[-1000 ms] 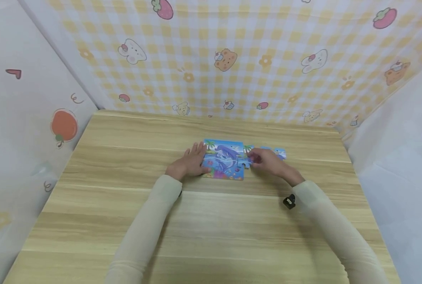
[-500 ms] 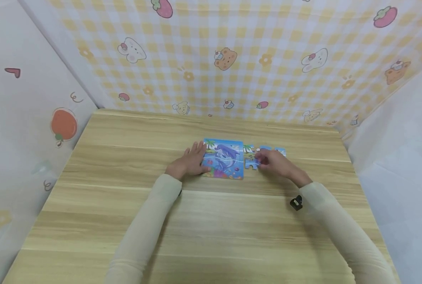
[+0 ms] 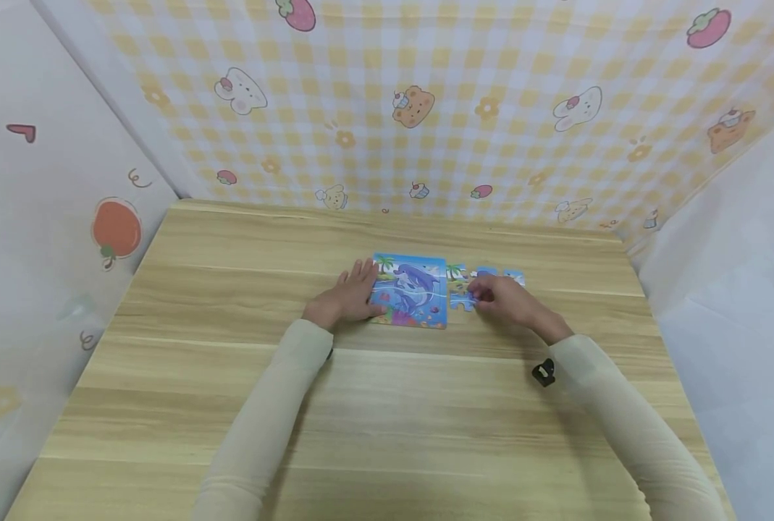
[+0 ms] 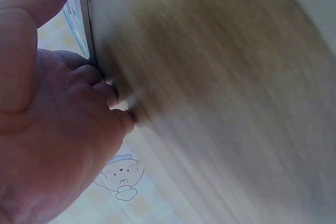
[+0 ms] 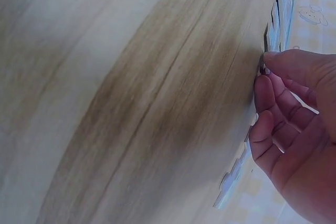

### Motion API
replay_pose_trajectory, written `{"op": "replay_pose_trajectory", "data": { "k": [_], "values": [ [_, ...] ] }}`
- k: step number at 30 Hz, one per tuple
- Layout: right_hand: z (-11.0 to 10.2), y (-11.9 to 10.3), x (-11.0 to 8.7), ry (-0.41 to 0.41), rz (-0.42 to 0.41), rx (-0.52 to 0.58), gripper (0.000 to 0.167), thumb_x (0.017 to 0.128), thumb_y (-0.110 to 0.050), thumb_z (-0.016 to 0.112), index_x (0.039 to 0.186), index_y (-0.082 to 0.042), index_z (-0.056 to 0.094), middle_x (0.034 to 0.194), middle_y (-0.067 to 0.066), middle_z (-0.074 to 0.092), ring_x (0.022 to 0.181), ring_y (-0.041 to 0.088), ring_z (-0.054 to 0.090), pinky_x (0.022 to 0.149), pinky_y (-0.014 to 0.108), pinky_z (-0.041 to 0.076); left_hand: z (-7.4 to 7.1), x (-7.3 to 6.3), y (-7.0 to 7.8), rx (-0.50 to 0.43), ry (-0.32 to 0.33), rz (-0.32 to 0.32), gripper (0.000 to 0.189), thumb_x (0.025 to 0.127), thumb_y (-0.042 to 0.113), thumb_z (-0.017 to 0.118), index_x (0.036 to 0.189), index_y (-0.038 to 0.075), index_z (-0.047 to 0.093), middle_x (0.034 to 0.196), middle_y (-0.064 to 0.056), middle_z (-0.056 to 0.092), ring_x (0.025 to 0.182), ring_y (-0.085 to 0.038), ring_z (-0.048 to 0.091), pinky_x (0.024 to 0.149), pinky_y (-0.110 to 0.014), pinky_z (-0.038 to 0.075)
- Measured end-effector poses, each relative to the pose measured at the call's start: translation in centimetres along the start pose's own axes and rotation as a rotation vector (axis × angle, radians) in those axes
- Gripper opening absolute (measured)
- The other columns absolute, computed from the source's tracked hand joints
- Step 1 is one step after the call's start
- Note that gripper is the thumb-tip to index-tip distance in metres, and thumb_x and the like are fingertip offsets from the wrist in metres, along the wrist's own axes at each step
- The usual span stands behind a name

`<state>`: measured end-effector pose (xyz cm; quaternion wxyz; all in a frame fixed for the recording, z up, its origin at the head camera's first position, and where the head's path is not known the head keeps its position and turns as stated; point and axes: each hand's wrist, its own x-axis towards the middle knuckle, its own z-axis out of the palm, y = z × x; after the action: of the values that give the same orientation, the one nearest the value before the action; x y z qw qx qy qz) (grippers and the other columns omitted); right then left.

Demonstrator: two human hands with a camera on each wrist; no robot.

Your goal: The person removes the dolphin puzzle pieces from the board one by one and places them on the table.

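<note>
A square jigsaw puzzle (image 3: 415, 289) with a dolphin picture lies on the table in the head view. My left hand (image 3: 346, 297) rests along its left edge, fingers spread and thumb at the lower left. Just right of the puzzle, my right hand (image 3: 507, 299) pinches a blue puzzle piece (image 3: 462, 301) between thumb and fingers; its right part is hidden. The right wrist view shows the thumb and index finger meeting at the piece's edge. A palm-tree puzzle piece (image 3: 455, 272) lies directly above that piece.
More loose puzzle pieces lie behind the right hand, including one at the far right (image 3: 515, 276), partly covered. The wooden table (image 3: 387, 412) ends at a checked cloth backdrop (image 3: 360, 145). White sheets hang on both sides.
One second ago the right hand held the blue piece over the puzzle's right edge. Both moved right and the piece is now apart from the puzzle. The left hand has stayed put.
</note>
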<state>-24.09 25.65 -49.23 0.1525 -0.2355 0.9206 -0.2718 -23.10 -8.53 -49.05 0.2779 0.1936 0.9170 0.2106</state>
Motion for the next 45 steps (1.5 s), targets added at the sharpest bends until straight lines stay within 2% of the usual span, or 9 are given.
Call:
{"op": "replay_pose_trajectory", "data": {
  "k": [9,16,20,27,31,36,39,45],
  "values": [
    [-0.1,0.0,0.1,-0.003,0.0,-0.012,0.024,0.09,-0.002,0.065,0.113,0.001,0.068,0.105,0.012,0.069,0.096,0.026,0.065,0.088,0.044,0.056,0.0,0.1,0.0,0.006,-0.002,-0.002,0.095,0.099,0.045,0.055,0.158,0.005,-0.007,0.165,-0.013,-0.018,0.151,-0.029,-0.018,0.124,-0.048,-0.008],
    [0.1,-0.5,0.8,0.038,-0.019,-0.008,0.021,0.092,-0.004,0.066,0.112,0.001,0.069,0.104,0.014,0.071,0.094,0.026,0.068,0.086,0.043,0.057,-0.1,-0.1,0.0,0.002,-0.011,0.001,0.095,0.099,0.045,0.054,0.158,0.004,-0.008,0.164,-0.013,-0.018,0.151,-0.029,-0.019,0.124,-0.047,-0.008],
    [0.5,-1.3,1.4,0.06,-0.032,-0.018,0.022,0.093,-0.007,0.066,0.113,-0.001,0.069,0.106,0.013,0.071,0.093,0.025,0.068,0.084,0.042,0.058,-0.2,-0.2,0.1,0.002,-0.014,0.0,0.094,0.099,0.045,0.054,0.158,0.004,-0.007,0.164,-0.013,-0.018,0.151,-0.029,-0.019,0.124,-0.047,-0.008],
    [1.4,-3.0,2.8,0.039,-0.028,-0.003,0.028,0.092,-0.017,0.07,0.116,-0.003,0.069,0.107,0.01,0.07,0.094,0.022,0.067,0.085,0.04,0.057,-0.1,-0.1,0.1,-0.007,-0.011,0.001,0.094,0.099,0.045,0.055,0.158,0.005,-0.007,0.165,-0.012,-0.018,0.151,-0.028,-0.019,0.124,-0.046,-0.008],
    [2.0,-4.2,3.5,0.051,-0.032,-0.042,0.03,0.091,-0.021,0.072,0.116,-0.005,0.07,0.104,0.008,0.069,0.089,0.02,0.065,0.08,0.038,0.056,-0.1,-0.1,0.1,-0.002,-0.009,0.003,0.094,0.099,0.045,0.055,0.158,0.005,-0.007,0.165,-0.012,-0.017,0.151,-0.029,-0.018,0.124,-0.047,-0.008],
    [2.5,-5.4,4.4,0.027,-0.02,-0.028,0.036,0.089,-0.025,0.075,0.119,-0.005,0.07,0.106,0.007,0.07,0.086,0.018,0.064,0.079,0.036,0.056,-0.2,-0.1,0.2,0.005,-0.008,0.006,0.094,0.099,0.045,0.054,0.158,0.004,-0.007,0.165,-0.014,-0.017,0.151,-0.03,-0.018,0.124,-0.047,-0.008],
    [2.9,-5.9,4.9,0.004,-0.026,-0.055,0.038,0.088,-0.029,0.076,0.117,-0.005,0.07,0.101,0.005,0.07,0.084,0.017,0.061,0.078,0.035,0.055,-0.2,-0.2,0.2,0.009,-0.008,0.005,0.094,0.099,0.045,0.054,0.158,0.003,-0.007,0.165,-0.014,-0.016,0.151,-0.03,-0.018,0.124,-0.047,-0.007],
    [3.4,-7.0,6.0,-0.029,-0.041,-0.14,0.032,0.086,-0.032,0.078,0.105,-0.008,0.071,0.084,0.002,0.06,0.076,0.017,0.051,0.066,0.031,0.044,-0.2,-0.2,0.2,0.009,-0.009,0.007,0.094,0.1,0.045,0.054,0.158,0.003,-0.007,0.164,-0.014,-0.017,0.151,-0.03,-0.017,0.124,-0.048,-0.007]
  ]
}}
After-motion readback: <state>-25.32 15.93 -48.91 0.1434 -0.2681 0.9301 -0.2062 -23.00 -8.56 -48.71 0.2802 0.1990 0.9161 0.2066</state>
